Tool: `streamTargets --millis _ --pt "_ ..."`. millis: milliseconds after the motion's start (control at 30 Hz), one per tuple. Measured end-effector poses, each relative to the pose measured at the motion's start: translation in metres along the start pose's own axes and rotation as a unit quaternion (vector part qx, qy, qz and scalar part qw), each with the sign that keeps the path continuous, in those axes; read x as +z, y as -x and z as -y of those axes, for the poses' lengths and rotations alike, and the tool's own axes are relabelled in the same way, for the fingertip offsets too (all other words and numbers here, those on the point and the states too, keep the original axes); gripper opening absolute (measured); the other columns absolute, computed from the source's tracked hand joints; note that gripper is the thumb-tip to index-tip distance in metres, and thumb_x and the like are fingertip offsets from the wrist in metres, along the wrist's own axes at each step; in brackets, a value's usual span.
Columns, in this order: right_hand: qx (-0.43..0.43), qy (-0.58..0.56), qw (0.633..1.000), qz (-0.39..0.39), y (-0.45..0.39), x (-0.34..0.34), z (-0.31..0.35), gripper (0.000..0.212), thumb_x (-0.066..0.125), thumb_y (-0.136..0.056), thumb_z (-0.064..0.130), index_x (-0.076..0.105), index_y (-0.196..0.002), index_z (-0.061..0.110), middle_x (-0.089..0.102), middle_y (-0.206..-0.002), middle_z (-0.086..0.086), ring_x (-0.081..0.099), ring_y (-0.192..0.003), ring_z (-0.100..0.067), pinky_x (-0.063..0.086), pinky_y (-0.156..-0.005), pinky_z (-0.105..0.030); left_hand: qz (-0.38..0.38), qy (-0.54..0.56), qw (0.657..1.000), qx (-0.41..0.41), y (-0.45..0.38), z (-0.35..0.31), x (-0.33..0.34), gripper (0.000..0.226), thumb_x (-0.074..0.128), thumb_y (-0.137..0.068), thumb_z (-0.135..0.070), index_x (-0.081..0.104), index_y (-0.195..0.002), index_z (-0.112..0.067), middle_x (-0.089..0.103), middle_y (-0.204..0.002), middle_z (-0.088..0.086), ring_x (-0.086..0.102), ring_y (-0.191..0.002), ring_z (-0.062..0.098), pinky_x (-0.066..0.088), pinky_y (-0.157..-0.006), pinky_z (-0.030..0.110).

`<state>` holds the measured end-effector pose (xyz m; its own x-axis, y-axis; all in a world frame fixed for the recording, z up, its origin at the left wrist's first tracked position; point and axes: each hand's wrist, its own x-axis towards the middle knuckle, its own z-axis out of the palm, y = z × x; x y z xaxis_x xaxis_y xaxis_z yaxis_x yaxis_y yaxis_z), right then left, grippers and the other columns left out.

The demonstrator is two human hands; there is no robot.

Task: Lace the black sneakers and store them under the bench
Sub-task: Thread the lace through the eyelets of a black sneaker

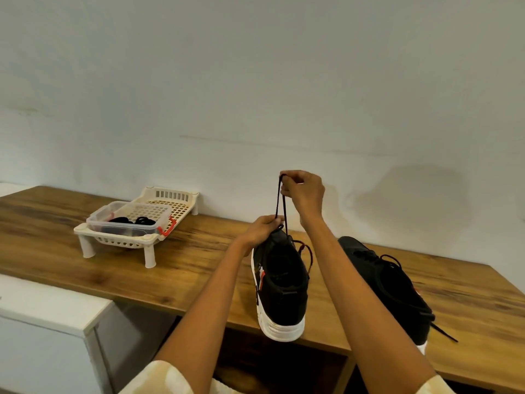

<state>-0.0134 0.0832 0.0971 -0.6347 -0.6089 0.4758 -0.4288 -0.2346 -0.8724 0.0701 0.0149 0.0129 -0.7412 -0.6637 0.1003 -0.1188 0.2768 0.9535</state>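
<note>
A black sneaker (281,282) with a white sole stands on the wooden bench (176,265), heel over the front edge. My left hand (262,230) grips the shoe at its tongue. My right hand (302,190) is raised above it and pinches the black lace (279,206), which runs taut down to the eyelets. A second black sneaker (389,282) lies to the right, partly hidden behind my right forearm, its lace end trailing over the bench edge.
A cream slotted rack (170,200) on short legs stands at the left back, holding a clear plastic box (130,220) with dark laces inside. A white cabinet (51,314) sits at the lower left. A white wall runs behind the bench.
</note>
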Motion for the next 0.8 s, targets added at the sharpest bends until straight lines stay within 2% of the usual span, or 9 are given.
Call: streamTargets --millis 167,300,400,467,533,600,700,767,800 --pt "0.02 -0.095 0.995 0.002 -0.04 -0.008 0.04 0.015 0.059 -0.086 -0.002 0.071 -0.093 0.003 0.067 -0.076 -0.003 0.065 -0.065 -0.014 0.059 -0.073 -0.029 0.042 -0.013 0.999 0.017 -0.008 -0.009 -0.001 0.036 0.034 -0.103 -0.03 0.054 -0.128 -0.015 0.053 -0.133 0.007 0.045 -0.125 0.017 0.035 -0.109 0.033" --pt "0.029 -0.206 0.977 -0.046 -0.074 -0.025 0.072 0.013 0.059 -0.087 -0.003 0.069 -0.094 0.002 0.066 -0.082 -0.007 0.064 -0.07 -0.018 0.058 -0.066 -0.024 0.045 -0.045 0.998 0.027 -0.01 -0.032 -0.005 0.033 0.027 -0.104 -0.026 0.055 -0.089 -0.015 0.058 -0.108 0.006 0.054 -0.098 0.015 0.038 -0.09 0.024" --pt "0.016 -0.252 0.966 -0.062 -0.085 -0.041 0.091 0.012 0.059 -0.088 -0.002 0.068 -0.089 0.006 0.066 -0.085 -0.01 0.064 -0.073 -0.02 0.057 -0.065 -0.024 -0.012 -0.049 0.998 0.038 -0.012 -0.075 -0.011 0.032 0.028 -0.104 -0.023 0.048 -0.08 -0.018 0.058 -0.104 0.005 0.055 -0.082 0.011 0.033 -0.085 0.025" --pt "0.015 -0.217 0.974 -0.064 -0.085 -0.049 0.095 0.017 0.054 -0.087 -0.006 0.066 -0.093 0.005 0.062 -0.081 -0.01 0.061 -0.065 -0.019 0.056 -0.062 -0.026 -0.057 -0.034 0.996 0.059 -0.014 -0.106 -0.018 0.027 0.03 -0.104 -0.019 0.048 -0.085 -0.014 0.058 -0.095 0.003 0.053 -0.074 0.008 0.038 -0.071 0.016" --pt "0.045 -0.115 0.992 -0.025 -0.075 -0.052 0.084 0.032 0.048 -0.083 -0.011 0.059 -0.11 0.002 0.057 -0.085 -0.012 0.056 -0.057 -0.016 0.053 -0.057 -0.028 -0.09 -0.017 0.992 0.085 -0.014 -0.136 -0.025 0.023 0.03 -0.104 -0.018 0.049 -0.091 -0.011 0.056 -0.085 -0.001 0.051 -0.069 0.008 0.039 -0.059 0.013" --pt "0.098 0.019 0.994 0.052 -0.058 -0.052 0.066 0.05 0.049 -0.083 -0.008 0.044 -0.132 0.003 0.054 -0.099 -0.014 0.053 -0.062 -0.013 0.048 -0.056 -0.024 -0.104 -0.011 0.989 0.103 -0.014 -0.165 -0.028 0.026 0.032 -0.103 -0.018 0.05 -0.085 -0.015 0.056 -0.082 -0.003 0.052 -0.066 0.009 0.035 -0.061 0.02" --pt "0.127 0.125 0.957 0.228 -0.02 -0.044 0.049 0.061 0.057 -0.09 0.007 0.028 -0.143 0.005 0.054 -0.108 -0.015 0.052 -0.075 -0.015 0.044 -0.059 -0.022 -0.105 -0.013 0.987 0.121 -0.007 -0.208 -0.028 0.028 0.034 -0.1 -0.014 0.048 -0.076 -0.019 0.056 -0.076 -0.003 0.052 -0.063 0.01 0.032 -0.061 0.026" --pt "0.094 0.144 0.946 0.276 -0.006 -0.033 0.042 0.063 0.061 -0.092 0.023 0.028 -0.144 0.009 0.053 -0.114 -0.013 0.054 -0.083 -0.016 0.045 -0.06 -0.021 -0.116 0.015 0.983 0.139 -0.001 -0.23 -0.027 0.028 0.035 -0.099 -0.01 0.047 -0.076 -0.018 0.053 -0.074 -0.002 0.051 -0.061 0.01 0.033 -0.06 0.025" --pt "0.065 0.129 0.955 0.26 -0.002 -0.027 0.039 0.058 0.06 -0.092 0.028 0.034 -0.141 0.011 0.054 -0.111 -0.012 0.054 -0.082 -0.016 0.045 -0.06 -0.021 -0.121 0.036 0.981 0.149 0.001 -0.239 -0.027 0.028 0.035 -0.099 -0.009 0.047 -0.076 -0.017 0.051 -0.073 -0.001 0.051 -0.06 0.011 0.035 -0.059 0.025"
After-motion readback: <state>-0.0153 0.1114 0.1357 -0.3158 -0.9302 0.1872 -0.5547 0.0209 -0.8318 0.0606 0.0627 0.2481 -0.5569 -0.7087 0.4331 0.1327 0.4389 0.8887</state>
